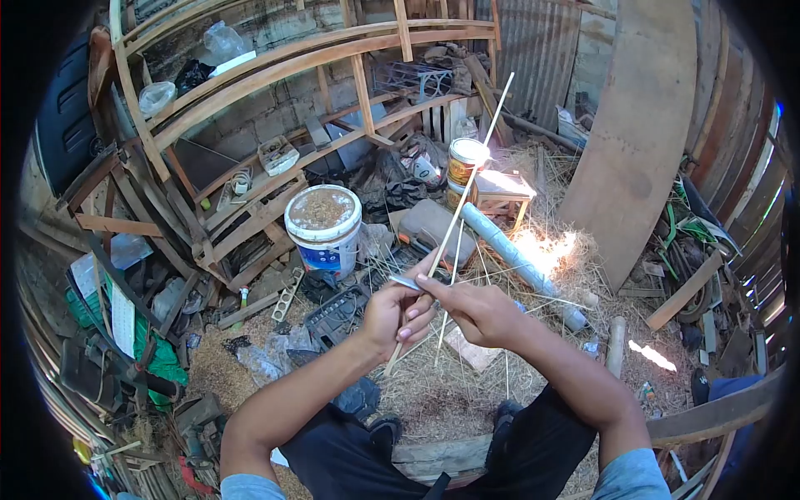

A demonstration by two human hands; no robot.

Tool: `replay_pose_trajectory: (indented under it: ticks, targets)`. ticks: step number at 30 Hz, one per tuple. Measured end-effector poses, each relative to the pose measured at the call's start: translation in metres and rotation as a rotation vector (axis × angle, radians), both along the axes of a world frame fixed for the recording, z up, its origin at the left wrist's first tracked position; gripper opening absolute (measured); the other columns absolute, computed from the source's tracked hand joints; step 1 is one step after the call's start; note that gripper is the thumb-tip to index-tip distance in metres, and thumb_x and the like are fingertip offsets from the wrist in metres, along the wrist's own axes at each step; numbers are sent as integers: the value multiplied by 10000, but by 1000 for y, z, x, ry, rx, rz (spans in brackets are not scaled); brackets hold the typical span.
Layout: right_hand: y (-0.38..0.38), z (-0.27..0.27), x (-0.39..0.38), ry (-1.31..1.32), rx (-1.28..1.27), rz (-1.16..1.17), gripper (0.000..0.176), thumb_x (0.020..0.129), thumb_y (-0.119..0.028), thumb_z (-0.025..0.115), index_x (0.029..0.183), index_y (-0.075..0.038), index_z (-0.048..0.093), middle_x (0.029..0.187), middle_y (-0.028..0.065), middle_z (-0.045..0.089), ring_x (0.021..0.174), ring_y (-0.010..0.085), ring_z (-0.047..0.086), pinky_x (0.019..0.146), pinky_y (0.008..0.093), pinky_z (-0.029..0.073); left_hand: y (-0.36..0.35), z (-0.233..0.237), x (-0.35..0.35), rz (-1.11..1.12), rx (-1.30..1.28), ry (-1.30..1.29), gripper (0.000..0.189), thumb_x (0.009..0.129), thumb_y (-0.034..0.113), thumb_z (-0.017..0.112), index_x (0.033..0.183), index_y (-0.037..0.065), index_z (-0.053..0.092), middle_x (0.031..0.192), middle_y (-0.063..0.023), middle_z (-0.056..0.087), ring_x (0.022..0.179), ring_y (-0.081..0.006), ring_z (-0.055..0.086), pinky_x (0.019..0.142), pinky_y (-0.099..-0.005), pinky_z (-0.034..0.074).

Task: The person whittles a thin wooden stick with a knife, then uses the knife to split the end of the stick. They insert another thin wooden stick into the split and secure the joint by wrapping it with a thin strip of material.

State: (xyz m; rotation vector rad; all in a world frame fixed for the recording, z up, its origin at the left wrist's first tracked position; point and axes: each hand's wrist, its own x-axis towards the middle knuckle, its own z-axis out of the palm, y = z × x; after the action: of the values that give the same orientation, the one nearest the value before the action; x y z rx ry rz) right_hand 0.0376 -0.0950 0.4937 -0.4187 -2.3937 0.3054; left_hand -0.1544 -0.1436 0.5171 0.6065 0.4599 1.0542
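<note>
Two grips — left hand (390, 317) fingers clench stick (475, 171) | right hand (482, 312) fingers pinch blade (405, 282) at its edge — open air around

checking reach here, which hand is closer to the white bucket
Left. The left hand, gripping the thin stick, is just below and right of the white bucket; the right hand, pinching a small blade, sits farther right, beyond the left hand.

The left hand (392, 317) and right hand (479, 312) are bare, as are both forearms. Well back from the fingers, short light-blue sleeves (250, 487) cover the shoulders. Below the fingers are black trousers (333, 457).
</note>
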Motion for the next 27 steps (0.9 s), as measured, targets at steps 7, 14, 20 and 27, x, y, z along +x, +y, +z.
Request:
replay_pose_trajectory:
  ticks: [7,14,20,27]
  targets:
    - [-9,2,-5,-95,6,-68,669,820,-66,575,1450,-229,416,765,101,592,663,300,626,572,405,507,-12,-2,-8,27,-39,-61,568,963,96,315,1521,178,246,545,37,342,357,-53,325,324,-195,258]
    - [-1,-3,-26,-52,-20,-91,654,829,-42,573,1443,-210,425,780,119,605,683,305,630,611,412,505,-8,-17,-17,100,-68,-118,553,951,90,341,1497,174,307,547,40,326,365,-51,301,325,-199,253]
    - [0,-3,-49,-45,82,-143,692,834,-79,589,1467,-279,393,719,87,560,616,287,600,555,407,494,-12,-11,-33,231,-133,-89,518,964,95,350,1478,159,337,573,40,340,368,-50,300,321,-192,233]
    - [9,-17,-46,-5,184,-258,716,818,-98,607,1472,-296,391,672,67,518,521,265,550,487,389,477,-10,-22,-38,142,59,3,132,979,121,384,1058,133,489,586,40,340,373,-48,276,310,-183,198]
